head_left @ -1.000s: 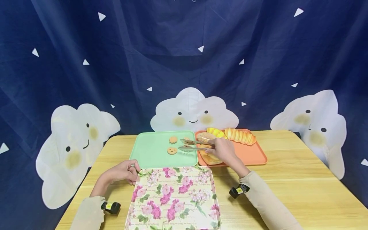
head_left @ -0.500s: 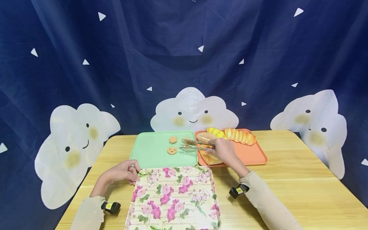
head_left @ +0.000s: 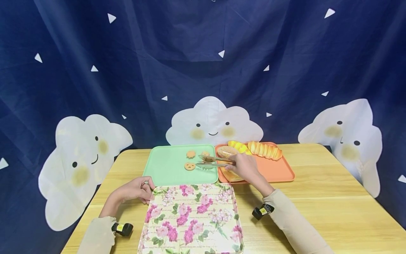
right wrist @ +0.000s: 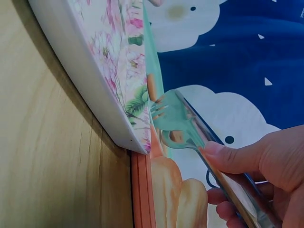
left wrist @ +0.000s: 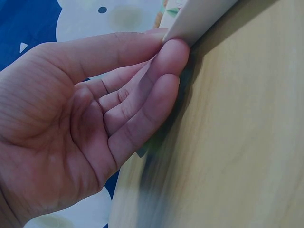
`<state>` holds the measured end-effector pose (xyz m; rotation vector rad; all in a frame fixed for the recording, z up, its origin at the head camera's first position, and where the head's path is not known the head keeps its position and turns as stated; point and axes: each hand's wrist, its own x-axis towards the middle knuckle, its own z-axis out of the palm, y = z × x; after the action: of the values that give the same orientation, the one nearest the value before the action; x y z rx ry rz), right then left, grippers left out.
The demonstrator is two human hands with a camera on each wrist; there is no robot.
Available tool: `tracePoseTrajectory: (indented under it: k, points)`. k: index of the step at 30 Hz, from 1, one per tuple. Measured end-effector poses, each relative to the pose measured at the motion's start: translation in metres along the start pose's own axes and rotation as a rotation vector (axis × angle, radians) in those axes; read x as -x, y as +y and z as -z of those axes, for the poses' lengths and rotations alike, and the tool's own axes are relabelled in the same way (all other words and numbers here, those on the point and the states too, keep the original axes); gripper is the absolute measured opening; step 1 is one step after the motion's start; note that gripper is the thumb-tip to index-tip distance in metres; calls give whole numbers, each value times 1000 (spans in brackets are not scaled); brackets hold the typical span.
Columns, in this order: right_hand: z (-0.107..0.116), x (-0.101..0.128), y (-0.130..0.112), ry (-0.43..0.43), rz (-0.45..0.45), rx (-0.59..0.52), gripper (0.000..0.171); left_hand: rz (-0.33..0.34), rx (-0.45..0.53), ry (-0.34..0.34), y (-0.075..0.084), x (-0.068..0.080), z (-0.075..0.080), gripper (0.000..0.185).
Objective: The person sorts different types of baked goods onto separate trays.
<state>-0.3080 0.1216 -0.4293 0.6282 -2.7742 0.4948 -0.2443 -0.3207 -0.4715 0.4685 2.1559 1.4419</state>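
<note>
My left hand (head_left: pixel 134 189) pinches the far left corner of a floral tray (head_left: pixel 190 218) between thumb and fingertips; the left wrist view shows the tray's white wall (left wrist: pixel 202 19) at the fingertips. Metal tongs (head_left: pixel 220 158) are held in my right hand (head_left: pixel 245 165), their tips pointing left over the green tray (head_left: pixel 166 164). A cookie (head_left: pixel 205 153) lies by the tongs' tips, with another partly hidden between the arms. Whether the tips touch it, I cannot tell. Left of the tips lie a smiley cookie (head_left: pixel 190 166) and a scalloped cookie (head_left: pixel 191 154).
An orange tray (head_left: pixel 279 173) adjoins the green one on the right. It bears a long sliced loaf (head_left: pixel 264 150), a yellow bread (head_left: pixel 239 146), a seeded bun (head_left: pixel 226 151) and more bread under my right hand. A dark blue curtain (head_left: pixel 203 70) hangs behind the wooden table (head_left: pixel 333 208).
The tongs have shifted slightly and their arms stand a little closer together. My left hand and the floral tray have stayed in place.
</note>
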Motion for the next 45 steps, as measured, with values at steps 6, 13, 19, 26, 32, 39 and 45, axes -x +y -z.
tracePoseTrajectory:
  k: [6, 13, 19, 26, 32, 39, 45]
  points:
    - [2, 0, 0, 5, 8, -7, 32, -5, 0, -4, 1, -1, 0, 33]
    - [3, 0, 1, 19, 26, -15, 26, -7, -4, -5, 2, -2, 1, 33]
    - [7, 0, 3, 11, 2, -40, 18, -9, -6, -6, 3, -2, 0, 33]
    - [16, -1, 6, 23, -1, -79, 22, -9, -12, -9, 3, -2, 1, 33]
    - [29, -2, 10, 35, -7, -93, 34, -2, -7, -11, 1, -3, 2, 32]
    - [41, -2, 19, 44, -24, -168, 48, -14, -5, -16, -1, -1, 1, 30]
    - [48, 0, 40, 16, 30, -351, 53, -14, -3, -14, -3, -1, 0, 31]
